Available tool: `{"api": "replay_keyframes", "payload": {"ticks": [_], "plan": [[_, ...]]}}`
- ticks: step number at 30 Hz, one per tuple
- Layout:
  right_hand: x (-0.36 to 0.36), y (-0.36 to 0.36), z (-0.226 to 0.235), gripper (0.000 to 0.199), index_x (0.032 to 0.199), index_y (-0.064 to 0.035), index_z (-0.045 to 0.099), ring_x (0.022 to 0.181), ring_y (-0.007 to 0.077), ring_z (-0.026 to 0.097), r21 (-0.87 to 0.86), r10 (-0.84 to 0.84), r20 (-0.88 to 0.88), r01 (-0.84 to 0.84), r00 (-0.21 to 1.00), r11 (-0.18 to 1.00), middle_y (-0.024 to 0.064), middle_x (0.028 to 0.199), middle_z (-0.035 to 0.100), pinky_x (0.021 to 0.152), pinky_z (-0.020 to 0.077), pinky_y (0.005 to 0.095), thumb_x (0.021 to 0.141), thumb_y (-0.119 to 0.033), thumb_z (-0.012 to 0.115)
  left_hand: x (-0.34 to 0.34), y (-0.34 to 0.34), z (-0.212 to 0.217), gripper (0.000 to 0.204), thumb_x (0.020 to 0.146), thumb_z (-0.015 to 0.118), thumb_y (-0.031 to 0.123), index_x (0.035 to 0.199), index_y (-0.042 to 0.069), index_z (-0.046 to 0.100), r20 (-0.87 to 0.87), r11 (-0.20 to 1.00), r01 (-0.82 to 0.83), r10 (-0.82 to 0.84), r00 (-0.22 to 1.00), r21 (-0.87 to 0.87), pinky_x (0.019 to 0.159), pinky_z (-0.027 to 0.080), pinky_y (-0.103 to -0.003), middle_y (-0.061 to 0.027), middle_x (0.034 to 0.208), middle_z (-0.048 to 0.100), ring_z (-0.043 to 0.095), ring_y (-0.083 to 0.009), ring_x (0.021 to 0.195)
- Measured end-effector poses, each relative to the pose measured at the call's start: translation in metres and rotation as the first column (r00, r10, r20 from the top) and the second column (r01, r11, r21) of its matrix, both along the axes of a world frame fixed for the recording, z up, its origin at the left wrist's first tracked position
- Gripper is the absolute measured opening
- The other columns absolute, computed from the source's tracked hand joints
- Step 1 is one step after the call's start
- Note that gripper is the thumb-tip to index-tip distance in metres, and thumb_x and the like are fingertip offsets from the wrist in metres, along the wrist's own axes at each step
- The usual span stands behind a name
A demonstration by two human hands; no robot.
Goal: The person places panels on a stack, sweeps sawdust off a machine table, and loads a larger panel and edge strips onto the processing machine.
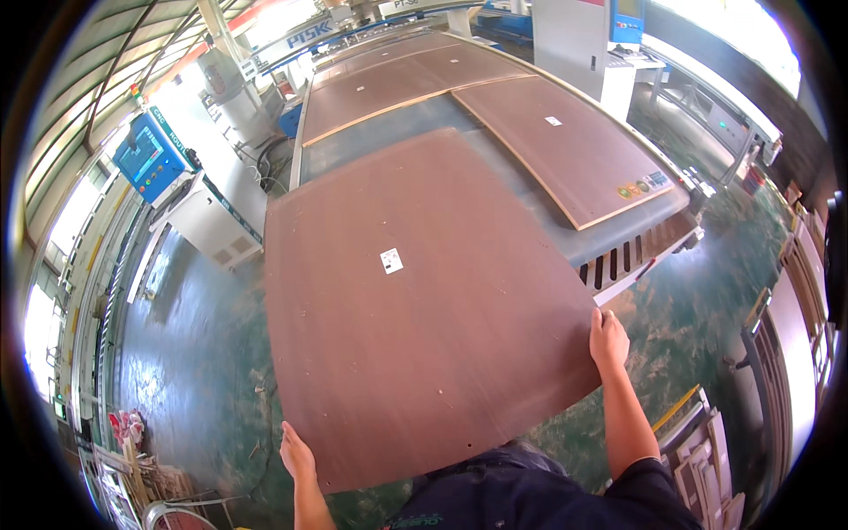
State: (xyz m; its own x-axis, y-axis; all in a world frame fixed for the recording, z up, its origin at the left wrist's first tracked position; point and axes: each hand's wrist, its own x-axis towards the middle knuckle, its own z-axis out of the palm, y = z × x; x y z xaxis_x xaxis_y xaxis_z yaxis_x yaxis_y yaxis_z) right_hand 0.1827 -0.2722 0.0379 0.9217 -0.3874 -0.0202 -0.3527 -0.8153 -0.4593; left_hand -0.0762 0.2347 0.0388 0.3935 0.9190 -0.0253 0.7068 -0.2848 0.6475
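Note:
A large reddish-brown board point(424, 353) spans the space between my two hands, its far end over the machine bed and its near end close to my body. My left hand point(298, 453) grips its near left edge, thumb up along the side. On the right edge, my right hand point(608, 340) is closed round the rim, with part of the fingers hidden beneath. A small white label point(391, 261) is stuck on the board's upper face, with small chips scattered about it. Small dark holes show near the board's front edge.
Another brown panel point(565, 146) rests on the grey machine bed point(353, 155), with more panels point(406, 75) farther back. A control cabinet with a blue panel point(155, 159) stands left. Stacked boards point(707, 459) lean at lower right; wood offcuts point(141, 477) lie lower left.

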Motion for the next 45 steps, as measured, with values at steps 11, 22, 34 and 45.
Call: {"api": "replay_keyframes", "payload": {"ticks": [11,22,34,45], "plan": [[-0.006,0.001,-0.024,0.038,0.095,-0.0032,0.058,0.089,0.0365,0.056,0.049,-0.052,0.097,0.047,0.994,0.998,0.0174,0.095,0.061,0.078,0.0429,0.0432,0.091,-0.035,0.037,-0.010,0.028,-0.050,0.065,0.093,0.028,0.051,0.118,-0.004,0.050,0.126,1.000,0.003,-0.002,0.992,-0.008,0.091,0.038,-0.040,-0.0246,0.118,0.052,0.050,-0.0379,0.108],[-0.008,-0.006,-0.021,0.037,0.097,-0.0071,0.060,0.092,0.0376,0.057,0.091,-0.171,-0.003,0.171,0.985,0.981,0.0185,0.095,0.062,0.081,0.0435,0.0444,0.088,-0.037,0.042,0.159,0.154,-0.021,0.074,0.091,0.028,0.056,0.125,-0.008,0.042,0.183,0.964,0.202,-0.170,0.968,-0.175,0.098,0.033,-0.040,-0.0218,0.128,0.046,0.043,-0.0347,0.118],[-0.010,-0.008,-0.024,0.033,0.092,-0.0052,0.060,0.093,0.0319,0.057,0.147,-0.113,0.088,0.100,0.990,0.984,0.0143,0.095,0.062,0.081,0.0437,0.0410,0.087,-0.034,0.043,0.256,0.075,0.074,0.065,0.092,0.035,0.048,0.125,-0.007,0.042,0.220,0.932,0.179,-0.112,0.969,-0.315,0.091,0.042,-0.044,-0.0194,0.121,0.050,0.050,-0.0323,0.106],[-0.009,0.002,-0.026,0.033,0.096,-0.0088,0.061,0.093,0.0319,0.057,0.181,-0.145,0.065,0.131,0.987,0.975,0.0131,0.095,0.062,0.080,0.0447,0.0403,0.087,-0.036,0.045,0.336,0.055,0.055,0.065,0.091,0.037,0.049,0.124,-0.007,0.043,0.239,0.890,0.357,-0.295,0.925,-0.283,0.091,0.042,-0.041,-0.0182,0.121,0.051,0.051,-0.0305,0.106]]}}
